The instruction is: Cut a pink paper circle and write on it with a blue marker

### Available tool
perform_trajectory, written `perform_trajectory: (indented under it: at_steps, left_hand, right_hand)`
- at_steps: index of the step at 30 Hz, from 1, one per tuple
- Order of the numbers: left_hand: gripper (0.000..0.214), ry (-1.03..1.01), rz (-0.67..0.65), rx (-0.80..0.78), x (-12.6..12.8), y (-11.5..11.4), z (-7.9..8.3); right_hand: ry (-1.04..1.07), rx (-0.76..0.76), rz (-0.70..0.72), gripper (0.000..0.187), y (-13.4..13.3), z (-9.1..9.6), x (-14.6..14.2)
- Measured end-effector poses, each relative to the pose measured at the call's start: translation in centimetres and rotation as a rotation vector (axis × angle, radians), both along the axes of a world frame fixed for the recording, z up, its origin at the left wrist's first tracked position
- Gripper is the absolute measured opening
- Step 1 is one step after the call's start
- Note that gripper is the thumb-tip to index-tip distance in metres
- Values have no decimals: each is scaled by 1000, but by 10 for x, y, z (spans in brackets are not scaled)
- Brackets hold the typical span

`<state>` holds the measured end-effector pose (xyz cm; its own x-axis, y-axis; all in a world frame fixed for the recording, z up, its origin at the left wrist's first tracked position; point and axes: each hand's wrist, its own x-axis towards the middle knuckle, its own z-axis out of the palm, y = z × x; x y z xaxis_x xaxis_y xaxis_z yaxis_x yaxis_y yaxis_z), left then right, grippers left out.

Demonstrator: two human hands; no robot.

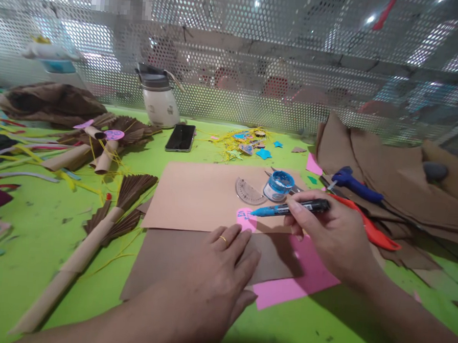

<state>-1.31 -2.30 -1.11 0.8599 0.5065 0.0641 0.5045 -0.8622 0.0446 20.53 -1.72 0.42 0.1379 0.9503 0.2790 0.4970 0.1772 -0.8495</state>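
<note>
My right hand (329, 228) grips a blue marker (276, 210). Its tip meets a small pink paper piece (248, 222) that bears a few blue marks. Flat on the sheets lies my left hand (224, 268), fingers stretched out, fingertips at the lower edge of the pink piece. Under it are a tan paper sheet (197, 195) and a darker brown sheet (159, 260). A clear protractor (249, 192) and an open jar of blue paint (278, 187) stand just beyond the marker. Pink paper (295, 292) sticks out below the brown sheet.
At left lies a rolled paper tube with pleated brown paper (90, 251). A phone (180, 138) and a white bottle (159, 104) stand behind. To the right are a blue glue gun (357, 184), orange-handled scissors (372, 227) and crumpled brown paper (387, 154).
</note>
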Motion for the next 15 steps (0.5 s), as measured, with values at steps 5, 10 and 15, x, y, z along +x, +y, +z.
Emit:
perform_trajectory:
  at_steps: [5,10,15]
  left_hand:
    - [46,-12,1,22,1,0,-2]
    - [46,-18,-1,45,0,-1,-2]
    - [46,-8,-18,31,0,0,-1]
  right_hand:
    - [29,-81,-31,16,-3,-1,-6]
    - [13,-49,20,17,1,-6,-4]
    - [-12,-49,-1,20,2,-7,1]
